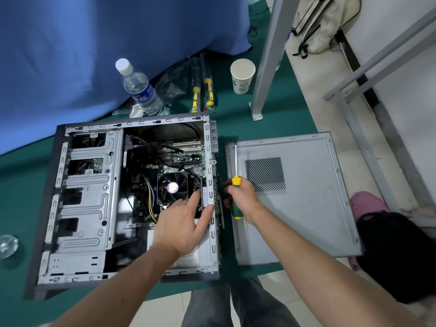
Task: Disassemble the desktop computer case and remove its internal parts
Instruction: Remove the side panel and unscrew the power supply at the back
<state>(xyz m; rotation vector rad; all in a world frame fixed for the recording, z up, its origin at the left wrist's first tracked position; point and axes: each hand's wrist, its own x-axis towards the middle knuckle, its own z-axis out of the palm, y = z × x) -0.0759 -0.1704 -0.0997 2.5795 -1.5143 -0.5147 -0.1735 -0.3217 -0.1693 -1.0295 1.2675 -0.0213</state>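
The open desktop case point(87, 208) lies on its side on the green table, its motherboard and black CPU fan point(173, 187) exposed. My left hand point(184, 225) rests inside near the fan, fingers extended, thumb on the case's right rim point(210, 166). My right hand point(243, 199) grips a screwdriver point(236, 182) with a green and yellow handle just right of the case, its shaft pointing away from me. The removed side panel point(306, 208) lies flat to the right.
A water bottle point(139, 88) and a paper cup point(242, 75) stand behind the case. Two more yellow-handled tools point(203, 95) lie between them. A grey metal post point(266, 67) rises at the back right. A blue cloth point(94, 43) covers the back left. A glass object point(7, 245) sits at the left edge.
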